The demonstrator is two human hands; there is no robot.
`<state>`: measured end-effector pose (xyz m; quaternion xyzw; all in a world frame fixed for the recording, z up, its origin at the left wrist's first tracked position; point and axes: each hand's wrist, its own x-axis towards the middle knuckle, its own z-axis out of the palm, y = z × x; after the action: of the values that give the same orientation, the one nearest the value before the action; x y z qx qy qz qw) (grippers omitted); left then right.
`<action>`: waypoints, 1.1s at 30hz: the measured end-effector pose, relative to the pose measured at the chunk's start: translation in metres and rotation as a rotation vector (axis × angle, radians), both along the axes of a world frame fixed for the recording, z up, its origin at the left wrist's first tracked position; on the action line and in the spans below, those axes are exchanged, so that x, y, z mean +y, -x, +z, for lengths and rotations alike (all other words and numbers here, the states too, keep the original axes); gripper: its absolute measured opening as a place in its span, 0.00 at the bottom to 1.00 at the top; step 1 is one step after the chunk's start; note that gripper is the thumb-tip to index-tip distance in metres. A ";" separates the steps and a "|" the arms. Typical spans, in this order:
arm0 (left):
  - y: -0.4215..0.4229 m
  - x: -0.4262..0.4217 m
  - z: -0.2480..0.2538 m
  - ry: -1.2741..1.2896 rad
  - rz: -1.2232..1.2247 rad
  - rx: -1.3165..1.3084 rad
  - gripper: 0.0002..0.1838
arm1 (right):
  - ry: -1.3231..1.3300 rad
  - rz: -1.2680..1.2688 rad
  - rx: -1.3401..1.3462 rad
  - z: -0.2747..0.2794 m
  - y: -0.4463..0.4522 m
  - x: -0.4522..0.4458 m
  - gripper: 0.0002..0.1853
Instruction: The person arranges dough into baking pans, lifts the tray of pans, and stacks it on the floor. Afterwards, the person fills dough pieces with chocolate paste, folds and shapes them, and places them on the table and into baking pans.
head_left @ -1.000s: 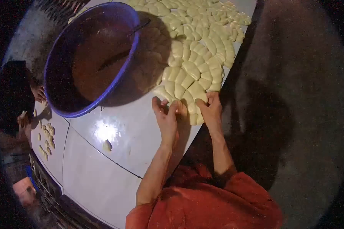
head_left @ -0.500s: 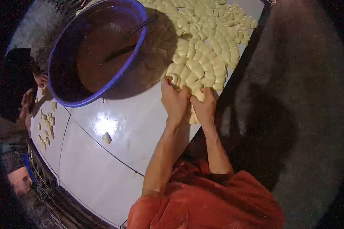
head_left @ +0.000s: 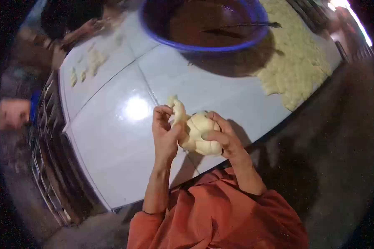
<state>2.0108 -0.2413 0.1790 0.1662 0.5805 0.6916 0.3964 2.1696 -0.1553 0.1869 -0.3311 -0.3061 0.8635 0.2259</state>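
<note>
A clump of pale yellow dough pieces (head_left: 200,135), stuck together in rounded lobes, is held up over the near part of the white tiled table. My right hand (head_left: 230,143) grips it from the right side, thumb across the front. Closed around a narrower strip of dough (head_left: 178,110) at the clump's left is my left hand (head_left: 165,133). The strip appears joined to the clump; the exact join is hidden by my fingers. Farther right on the table lies a wide sheet of similar dough pieces (head_left: 297,62), blurred.
A large blue basin (head_left: 203,47) with brown contents stands at the back, a dark long-handled utensil (head_left: 253,25) resting on its rim. Small dough pieces (head_left: 96,60) lie at the left of the white table (head_left: 112,166). Another person's hands (head_left: 85,31) are beyond them.
My hands have come away from the dough sheet and moved left with a clump of it. The view has turned, so the basin and sheet now appear farther right.
</note>
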 end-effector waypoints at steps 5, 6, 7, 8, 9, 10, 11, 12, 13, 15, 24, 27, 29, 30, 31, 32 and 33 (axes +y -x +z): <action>0.090 -0.097 0.054 -0.251 0.410 0.261 0.21 | -0.075 0.478 0.316 0.033 0.140 -0.036 0.21; 0.103 -0.117 0.062 -0.290 0.483 0.308 0.22 | -0.151 0.548 0.340 0.041 0.166 -0.045 0.21; 0.118 -0.136 0.058 -0.325 0.594 0.396 0.22 | -0.149 0.583 0.349 0.044 0.192 -0.055 0.21; 0.129 -0.158 0.061 -0.281 0.671 0.408 0.24 | -0.230 0.662 0.319 0.047 0.217 -0.067 0.21; 0.140 -0.177 0.051 -0.219 0.775 0.463 0.26 | -0.314 0.737 0.287 0.049 0.240 -0.075 0.22; 0.150 -0.194 0.028 -0.156 0.873 0.517 0.28 | -0.372 0.838 0.182 0.027 0.261 -0.081 0.24; 0.157 -0.207 0.004 -0.074 0.904 0.556 0.30 | -0.628 0.824 -0.014 0.000 0.282 -0.088 0.26; 0.162 -0.223 -0.022 0.106 0.893 0.517 0.31 | -0.876 0.791 -0.213 -0.029 0.297 -0.095 0.29; 0.157 -0.236 -0.035 0.146 0.847 0.371 0.34 | -1.191 0.655 -0.292 -0.054 0.299 -0.101 0.31; 0.150 -0.258 -0.060 0.190 0.848 0.201 0.40 | -1.514 0.428 -0.374 -0.077 0.296 -0.106 0.30; 0.111 -0.236 -0.033 0.470 0.866 0.696 0.29 | -0.954 0.516 -0.516 -0.053 0.172 -0.055 0.21; 0.102 -0.174 -0.036 0.318 0.545 0.759 0.19 | -0.961 0.117 -0.630 -0.070 0.089 -0.013 0.17; 0.079 -0.112 -0.031 0.216 0.301 0.723 0.16 | -0.945 -0.113 -0.773 -0.074 0.018 0.027 0.16; 0.065 -0.078 -0.024 0.230 0.150 0.683 0.17 | -0.901 -0.221 -0.790 -0.083 -0.009 0.047 0.16; 0.050 -0.048 -0.005 0.202 -0.031 0.534 0.17 | -0.916 -0.297 -0.968 -0.084 -0.039 0.060 0.17; 0.036 -0.011 -0.022 0.207 -0.145 0.562 0.17 | -0.913 -0.372 -1.139 -0.080 -0.063 0.077 0.18; 0.023 0.024 -0.035 0.171 -0.297 0.531 0.18 | -0.899 -0.387 -1.138 -0.082 -0.084 0.090 0.18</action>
<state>1.9876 -0.2177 0.1441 0.3897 0.6893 0.5072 0.3402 2.2535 -0.0655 0.1051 -0.6504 -0.6350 0.2956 0.2940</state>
